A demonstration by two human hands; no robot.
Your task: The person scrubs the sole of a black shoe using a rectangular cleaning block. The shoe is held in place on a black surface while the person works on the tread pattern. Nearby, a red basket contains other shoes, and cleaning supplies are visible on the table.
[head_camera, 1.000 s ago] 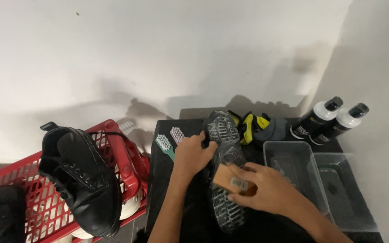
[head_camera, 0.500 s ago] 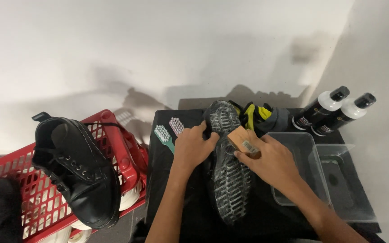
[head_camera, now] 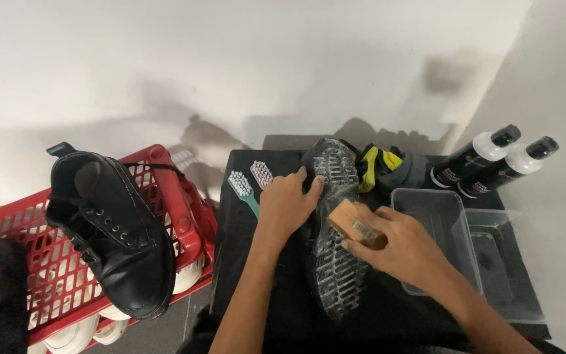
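Observation:
A black shoe lies sole up (head_camera: 337, 262) on a black table (head_camera: 244, 262), its grey treaded sole wet and foamy. My left hand (head_camera: 287, 203) grips the shoe's side near the toe end. My right hand (head_camera: 397, 246) holds a small wooden brush (head_camera: 352, 223) pressed on the middle of the sole. Two small brushes lie just left of my left hand, one with a teal handle (head_camera: 242, 189) and one pink (head_camera: 261, 174).
A red plastic basket (head_camera: 165, 190) stands left of the table with a black lace-up shoe (head_camera: 113, 229) resting on its rim and white shoes beneath. Two clear tubs (head_camera: 440, 223) sit at the right. Behind are two black bottles (head_camera: 486, 160) and yellow-grey gloves (head_camera: 384, 167).
My right hand ran the wooden brush up the sole toward the toe, then back down to the middle. My left hand has kept its hold on the shoe.

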